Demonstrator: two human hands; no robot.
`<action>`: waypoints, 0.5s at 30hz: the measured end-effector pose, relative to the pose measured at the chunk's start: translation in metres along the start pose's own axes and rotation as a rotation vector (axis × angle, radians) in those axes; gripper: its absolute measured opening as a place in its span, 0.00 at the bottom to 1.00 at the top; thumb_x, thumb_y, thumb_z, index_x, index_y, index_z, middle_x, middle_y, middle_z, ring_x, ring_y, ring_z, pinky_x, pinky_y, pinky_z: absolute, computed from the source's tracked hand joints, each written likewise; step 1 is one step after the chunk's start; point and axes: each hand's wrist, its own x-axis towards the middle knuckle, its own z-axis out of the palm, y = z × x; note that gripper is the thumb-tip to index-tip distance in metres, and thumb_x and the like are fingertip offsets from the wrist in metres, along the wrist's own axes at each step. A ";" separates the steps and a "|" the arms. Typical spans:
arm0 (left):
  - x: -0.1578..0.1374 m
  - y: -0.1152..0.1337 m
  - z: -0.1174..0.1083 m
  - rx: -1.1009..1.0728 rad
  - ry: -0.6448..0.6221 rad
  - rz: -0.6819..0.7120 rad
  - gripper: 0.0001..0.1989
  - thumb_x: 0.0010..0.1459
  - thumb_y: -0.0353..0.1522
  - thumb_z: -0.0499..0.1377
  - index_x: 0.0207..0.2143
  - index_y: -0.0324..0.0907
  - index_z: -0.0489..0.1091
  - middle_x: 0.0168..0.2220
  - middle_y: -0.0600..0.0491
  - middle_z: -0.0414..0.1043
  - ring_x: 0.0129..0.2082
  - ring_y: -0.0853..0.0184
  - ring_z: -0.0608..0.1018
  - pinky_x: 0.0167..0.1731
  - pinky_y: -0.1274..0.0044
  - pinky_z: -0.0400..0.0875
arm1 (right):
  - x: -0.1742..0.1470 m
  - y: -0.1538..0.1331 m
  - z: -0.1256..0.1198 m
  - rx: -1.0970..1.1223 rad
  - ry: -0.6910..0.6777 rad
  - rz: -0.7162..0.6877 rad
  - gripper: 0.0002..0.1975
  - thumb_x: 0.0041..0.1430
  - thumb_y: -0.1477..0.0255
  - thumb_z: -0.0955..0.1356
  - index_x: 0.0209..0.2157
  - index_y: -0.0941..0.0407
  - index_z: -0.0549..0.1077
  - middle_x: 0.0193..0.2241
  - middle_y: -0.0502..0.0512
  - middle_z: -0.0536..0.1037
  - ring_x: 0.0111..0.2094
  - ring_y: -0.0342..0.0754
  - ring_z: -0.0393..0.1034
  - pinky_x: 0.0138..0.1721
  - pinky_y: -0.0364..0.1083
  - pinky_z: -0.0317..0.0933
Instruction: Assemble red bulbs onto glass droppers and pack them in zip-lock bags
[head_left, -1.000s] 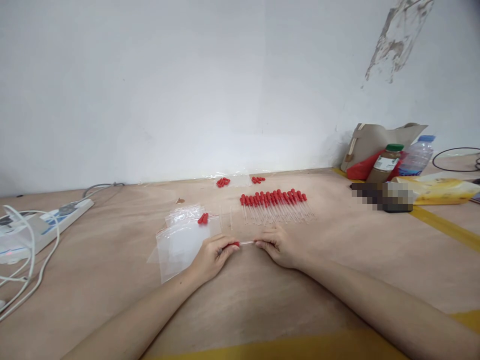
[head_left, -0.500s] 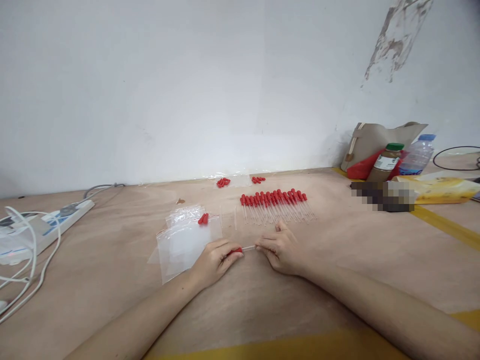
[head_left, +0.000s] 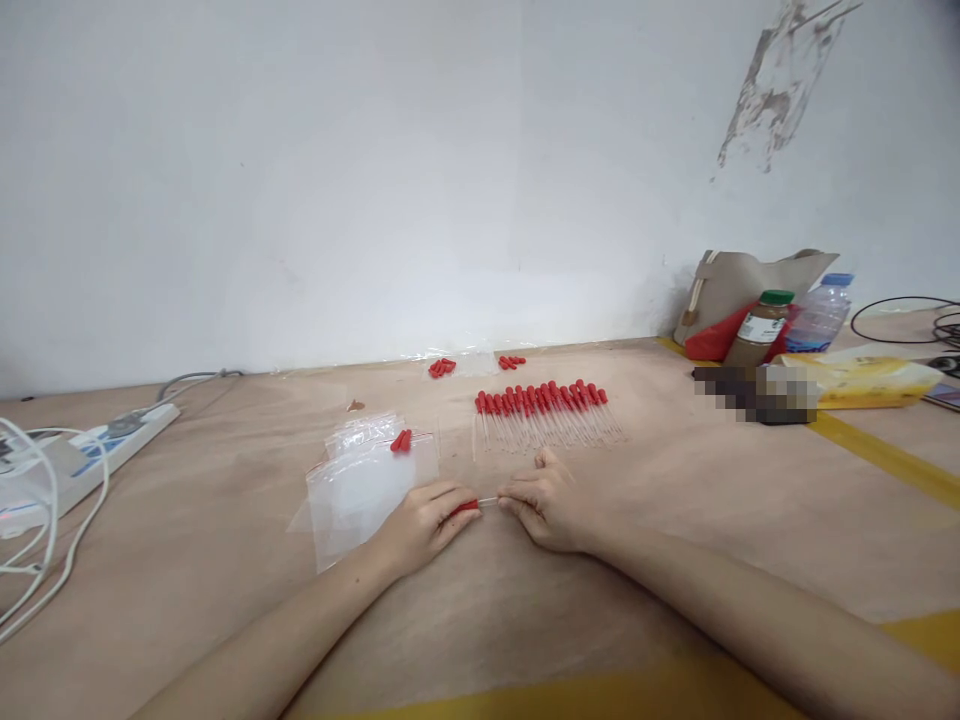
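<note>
My left hand (head_left: 431, 520) pinches a red rubber dropper bulb (head_left: 468, 506) low over the table. A thin clear tube (head_left: 487, 501) runs from the bulb's end to my right hand (head_left: 547, 505), whose fingertips are closed on its other end. How deep the tube sits in the bulb is hidden by my fingers. Just beyond my right hand, several droppers (head_left: 540, 400) lie side by side in a row, red bulbs pointing to the wall. Two loose red bulbs (head_left: 401, 441) rest on clear zip bags (head_left: 352, 510) beside my left hand. A loose tube (head_left: 474, 438) lies left of the row.
More red bulbs (head_left: 442, 368) lie near the wall by a clear plastic bag (head_left: 476, 364). White cables and a power strip (head_left: 112, 455) are at left. A green-capped bottle (head_left: 761, 325), a clear bottle (head_left: 823, 318), a grey bag (head_left: 750, 268) and a yellow packet (head_left: 862, 378) stand at right.
The view has shifted slightly. My hands are a little closer together, and less of the clear tube shows between them.
</note>
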 end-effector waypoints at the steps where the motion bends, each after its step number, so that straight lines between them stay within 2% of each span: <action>1: 0.001 -0.001 -0.001 0.016 0.016 0.015 0.07 0.58 0.30 0.51 0.38 0.40 0.67 0.32 0.51 0.71 0.32 0.68 0.71 0.33 0.77 0.66 | 0.001 -0.001 -0.002 -0.008 0.000 -0.007 0.11 0.57 0.74 0.59 0.30 0.56 0.72 0.24 0.50 0.74 0.23 0.40 0.57 0.34 0.46 0.43; 5: 0.002 -0.006 -0.006 0.049 0.105 0.033 0.10 0.58 0.29 0.52 0.42 0.43 0.66 0.36 0.51 0.70 0.35 0.68 0.71 0.36 0.76 0.67 | 0.005 -0.006 -0.009 -0.095 -0.003 -0.026 0.10 0.56 0.71 0.60 0.31 0.55 0.73 0.27 0.53 0.73 0.30 0.44 0.61 0.33 0.45 0.44; 8: 0.001 -0.010 -0.010 0.125 0.173 -0.063 0.14 0.57 0.30 0.53 0.47 0.43 0.63 0.41 0.50 0.68 0.41 0.66 0.70 0.41 0.74 0.65 | 0.004 -0.006 -0.013 -0.109 -0.009 0.053 0.10 0.55 0.73 0.61 0.28 0.56 0.73 0.27 0.53 0.72 0.30 0.44 0.61 0.33 0.45 0.47; 10: -0.001 -0.015 -0.012 0.210 0.227 -0.176 0.17 0.55 0.31 0.54 0.48 0.43 0.61 0.43 0.49 0.66 0.44 0.63 0.68 0.44 0.71 0.63 | 0.005 0.001 -0.013 -0.008 0.002 0.195 0.10 0.54 0.73 0.61 0.27 0.56 0.73 0.25 0.52 0.72 0.29 0.43 0.63 0.32 0.43 0.49; 12: -0.003 -0.024 -0.013 0.279 0.284 -0.268 0.16 0.54 0.33 0.54 0.47 0.42 0.63 0.43 0.49 0.65 0.45 0.61 0.67 0.45 0.69 0.62 | 0.010 0.014 -0.013 0.146 0.018 0.394 0.11 0.53 0.70 0.61 0.25 0.57 0.72 0.23 0.51 0.73 0.26 0.42 0.64 0.28 0.41 0.51; 15: -0.006 -0.036 -0.013 0.324 0.327 -0.336 0.13 0.52 0.33 0.55 0.41 0.43 0.66 0.41 0.49 0.66 0.43 0.60 0.67 0.43 0.68 0.63 | 0.024 0.039 -0.014 0.243 0.073 0.669 0.14 0.51 0.65 0.61 0.18 0.58 0.69 0.17 0.50 0.70 0.22 0.42 0.64 0.24 0.39 0.52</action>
